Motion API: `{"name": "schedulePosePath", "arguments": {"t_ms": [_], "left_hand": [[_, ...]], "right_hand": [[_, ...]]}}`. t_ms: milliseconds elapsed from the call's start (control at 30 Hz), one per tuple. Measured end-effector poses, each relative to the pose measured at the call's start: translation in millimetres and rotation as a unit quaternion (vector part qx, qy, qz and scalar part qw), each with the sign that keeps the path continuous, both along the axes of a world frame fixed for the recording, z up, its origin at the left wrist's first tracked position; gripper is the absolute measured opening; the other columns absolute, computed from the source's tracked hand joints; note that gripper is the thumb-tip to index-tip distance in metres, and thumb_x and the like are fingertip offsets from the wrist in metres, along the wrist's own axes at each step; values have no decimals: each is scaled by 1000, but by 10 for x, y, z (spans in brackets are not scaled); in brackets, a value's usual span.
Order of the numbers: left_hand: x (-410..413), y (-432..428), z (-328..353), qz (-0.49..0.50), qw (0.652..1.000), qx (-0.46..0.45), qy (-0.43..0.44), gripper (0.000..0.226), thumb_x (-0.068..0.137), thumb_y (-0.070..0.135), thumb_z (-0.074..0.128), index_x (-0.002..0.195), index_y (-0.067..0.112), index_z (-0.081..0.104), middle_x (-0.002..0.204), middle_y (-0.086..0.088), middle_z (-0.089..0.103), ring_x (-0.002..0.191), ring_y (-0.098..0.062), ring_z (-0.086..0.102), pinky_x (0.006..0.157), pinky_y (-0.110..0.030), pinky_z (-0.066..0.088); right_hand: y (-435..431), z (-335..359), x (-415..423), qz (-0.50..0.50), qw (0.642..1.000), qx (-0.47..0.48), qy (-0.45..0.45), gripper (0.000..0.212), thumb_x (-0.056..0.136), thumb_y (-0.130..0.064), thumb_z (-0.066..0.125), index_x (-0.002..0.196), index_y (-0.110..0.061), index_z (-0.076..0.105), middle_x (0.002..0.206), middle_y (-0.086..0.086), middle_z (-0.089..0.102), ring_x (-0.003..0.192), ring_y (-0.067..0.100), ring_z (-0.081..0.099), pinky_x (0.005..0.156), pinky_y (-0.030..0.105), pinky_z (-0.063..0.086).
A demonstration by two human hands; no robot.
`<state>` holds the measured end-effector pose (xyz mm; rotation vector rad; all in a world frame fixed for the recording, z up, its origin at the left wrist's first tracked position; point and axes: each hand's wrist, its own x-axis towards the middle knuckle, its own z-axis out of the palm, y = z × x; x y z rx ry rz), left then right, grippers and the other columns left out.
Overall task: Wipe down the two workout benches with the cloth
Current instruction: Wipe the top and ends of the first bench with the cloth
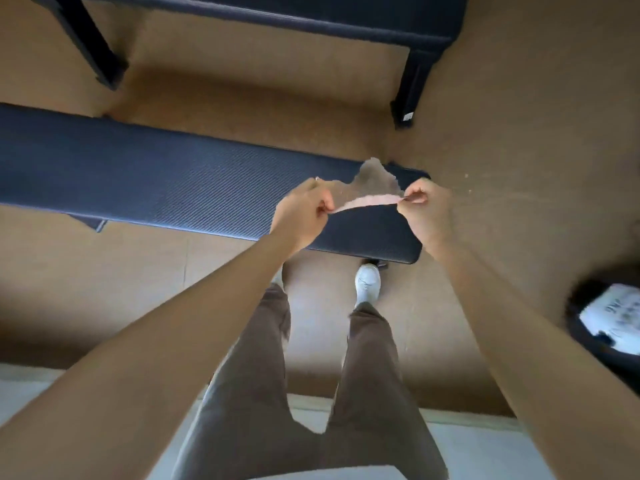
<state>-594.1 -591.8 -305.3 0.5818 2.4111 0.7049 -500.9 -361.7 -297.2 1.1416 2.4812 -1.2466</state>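
A pinkish-brown cloth (372,188) is stretched between my two hands above the right end of the near workout bench (156,181), a long black textured pad. My left hand (304,211) pinches the cloth's left edge and my right hand (424,209) pinches its right edge. The cloth hangs in the air, apart from the pad. The second black bench (311,15) runs across the top of the view, with its black legs (414,84) on the floor.
Brown floor lies between and around the benches. My legs in brown trousers and a white shoe (367,282) stand just before the near bench. A dark object with a white printed label (613,317) sits at the right edge. A pale strip (467,441) crosses the bottom.
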Motion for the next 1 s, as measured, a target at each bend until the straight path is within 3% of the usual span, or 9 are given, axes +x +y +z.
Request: {"name": "schedulePosePath", "arguments": {"t_ms": [133, 200, 300, 400, 467, 500, 567, 767, 1000], "left_hand": [[229, 86, -661, -78, 996, -31, -5, 17, 94, 6, 64, 99, 20, 72, 106, 2, 64, 93, -20, 61, 69, -32, 46], [447, 77, -970, -116, 985, -112, -67, 23, 98, 9, 61, 114, 22, 71, 117, 1, 63, 105, -22, 61, 77, -33, 47], [754, 15, -1393, -116, 966, -202, -109, 30, 96, 15, 60, 122, 25, 69, 126, 0, 59, 117, -23, 56, 85, -37, 53], [882, -25, -1677, -64, 989, -135, 5, 27, 93, 12, 61, 118, 20, 69, 133, -1, 57, 120, -23, 48, 81, -42, 56], [884, 9, -1850, -95, 989, -93, 69, 38, 93, 9, 59, 130, 17, 63, 148, -4, 51, 132, -26, 43, 92, -44, 54], [861, 40, -1911, -114, 987, -82, 80, 45, 94, 10, 57, 139, 16, 56, 155, -5, 44, 141, -27, 38, 101, -45, 49], [824, 80, -2057, -157, 982, -72, 77, 56, 101, 17, 49, 156, 13, 38, 168, -6, 27, 155, -25, 23, 119, -46, 35], [836, 291, -2485, -260, 945, -159, 123, 65, 109, 41, 12, 164, 8, -2, 173, -14, -3, 160, -28, -9, 131, -47, 0], [1080, 865, -2603, -261, 932, -183, 170, 70, 108, 47, 10, 163, 7, -7, 171, -20, -7, 160, -33, -8, 129, -50, -5]], "right_hand": [[-175, -730, 435, 18, 999, 22, -46, 24, 75, 6, 67, 76, -17, 61, 83, 8, 64, 78, 23, 59, 70, 32, 46], [-320, -1091, 718, 77, 989, -1, -126, 13, 79, 1, 68, 86, -10, 73, 95, 11, 72, 90, 30, 66, 78, 37, 52], [-531, -1517, 1021, 188, 941, -7, -281, 27, 86, -21, 65, 109, -11, 75, 109, 10, 72, 108, 33, 63, 83, 38, 54], [-733, -1754, 1026, 192, 969, 61, -140, 19, 84, -14, 61, 95, -2, 70, 100, 18, 65, 99, 40, 60, 72, 38, 49], [-838, -1949, 920, 184, 978, 98, -27, 36, 86, -6, 59, 121, 0, 63, 122, 19, 60, 119, 39, 53, 97, 48, 52], [-864, -2039, 849, 193, 975, 108, -5, 53, 89, -6, 53, 142, -2, 52, 139, 17, 53, 134, 36, 45, 115, 47, 42], [-871, -2219, 721, 226, 966, 128, 0, 65, 96, -10, 46, 159, -6, 30, 164, 12, 32, 154, 32, 25, 128, 47, 19], [-605, -2663, 792, 306, 928, 208, -43, 64, 109, -38, 36, 163, -7, 19, 171, 10, 16, 159, 26, 13, 130, 44, 10], [-138, -2715, 1101, 249, 933, 239, -99, 66, 111, -42, 20, 164, -6, 6, 172, 13, 4, 160, 26, 3, 130, 44, 7]]}}
